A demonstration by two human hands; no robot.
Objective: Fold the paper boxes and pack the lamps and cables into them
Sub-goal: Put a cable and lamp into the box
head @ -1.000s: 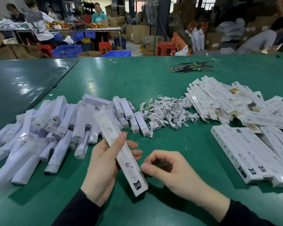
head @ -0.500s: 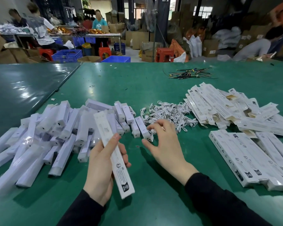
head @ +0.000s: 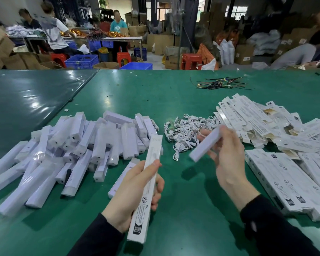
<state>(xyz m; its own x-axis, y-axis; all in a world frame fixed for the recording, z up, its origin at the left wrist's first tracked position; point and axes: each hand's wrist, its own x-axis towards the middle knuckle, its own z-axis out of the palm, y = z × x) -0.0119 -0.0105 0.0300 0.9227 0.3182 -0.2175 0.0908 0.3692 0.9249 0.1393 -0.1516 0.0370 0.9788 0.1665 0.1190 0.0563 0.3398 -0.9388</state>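
My left hand [head: 129, 196] grips a long folded white paper box [head: 146, 189] upright above the green table, its open end pointing away from me. My right hand [head: 227, 163] holds a short white lamp [head: 205, 145] lifted above the table, tilted toward the box. A pile of wrapped white lamps [head: 78, 145] lies at the left. A heap of coiled white cables [head: 187, 130] sits in the middle. Flat unfolded boxes [head: 257, 119] are stacked at the right.
Packed boxes [head: 284, 182] lie in a row at the near right. A bundle of coloured wires [head: 222, 84] rests further back on the green table [head: 137, 93]. Other people work at tables behind, among cardboard cartons, blue crates and red stools.
My right hand reached to the lamps beside the cable heap and has come up holding a short lamp. My left hand has tipped the box more upright.
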